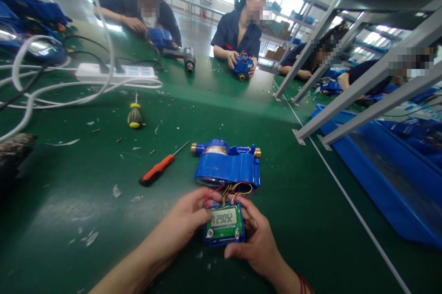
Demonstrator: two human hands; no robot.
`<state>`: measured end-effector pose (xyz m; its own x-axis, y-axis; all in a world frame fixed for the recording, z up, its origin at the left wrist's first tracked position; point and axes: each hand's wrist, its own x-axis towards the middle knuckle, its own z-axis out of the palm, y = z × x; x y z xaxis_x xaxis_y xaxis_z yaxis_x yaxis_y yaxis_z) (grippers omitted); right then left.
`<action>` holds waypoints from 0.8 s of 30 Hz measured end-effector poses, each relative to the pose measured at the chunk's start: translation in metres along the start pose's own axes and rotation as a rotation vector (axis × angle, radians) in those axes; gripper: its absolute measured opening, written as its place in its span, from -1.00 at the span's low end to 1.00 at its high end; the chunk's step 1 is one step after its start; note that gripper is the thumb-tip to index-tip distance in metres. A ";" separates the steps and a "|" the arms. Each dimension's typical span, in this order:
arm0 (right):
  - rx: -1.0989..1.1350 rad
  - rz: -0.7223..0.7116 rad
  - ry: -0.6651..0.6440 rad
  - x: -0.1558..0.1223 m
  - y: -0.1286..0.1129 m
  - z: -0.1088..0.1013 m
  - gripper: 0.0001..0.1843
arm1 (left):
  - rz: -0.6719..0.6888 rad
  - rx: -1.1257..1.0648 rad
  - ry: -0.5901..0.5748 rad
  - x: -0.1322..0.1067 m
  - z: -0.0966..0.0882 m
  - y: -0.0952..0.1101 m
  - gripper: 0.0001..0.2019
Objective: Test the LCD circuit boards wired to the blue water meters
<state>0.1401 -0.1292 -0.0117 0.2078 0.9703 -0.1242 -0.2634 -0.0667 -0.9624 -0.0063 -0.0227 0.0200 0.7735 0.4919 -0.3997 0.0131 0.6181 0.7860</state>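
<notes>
A blue water meter body (228, 165) with brass ends lies on the green table (86, 193) in front of me. Coloured wires (238, 189) run from it to a small green circuit board with a display (224, 222) reading digits. My left hand (184, 227) grips the board's left edge. My right hand (257, 239) holds its right side, fingers curled round it. Both hands keep the board just above the table, close to the meter.
An orange-handled screwdriver (157, 172) lies left of the meter, a yellow-black one (134, 115) farther back. A white power strip (115, 72) with cables sits at the back left. Blue bins (386, 179) and a grey metal frame (362, 87) stand right. Other people work across the table.
</notes>
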 end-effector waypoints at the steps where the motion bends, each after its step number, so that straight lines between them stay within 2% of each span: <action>1: 0.000 0.002 0.001 0.000 0.000 -0.001 -0.08 | 0.001 -0.004 -0.004 0.000 -0.001 -0.001 -0.73; 7: -0.063 -0.004 0.009 -0.001 0.002 -0.002 -0.06 | 0.009 -0.011 -0.023 -0.002 0.000 -0.001 -0.77; 24: -0.405 -0.210 0.004 -0.007 0.015 -0.003 -0.05 | 0.028 0.139 0.110 0.000 0.016 -0.001 -0.75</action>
<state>0.1378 -0.1378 -0.0266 0.2215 0.9716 0.0832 0.1742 0.0446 -0.9837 0.0035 -0.0331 0.0262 0.7011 0.5763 -0.4199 0.0862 0.5161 0.8522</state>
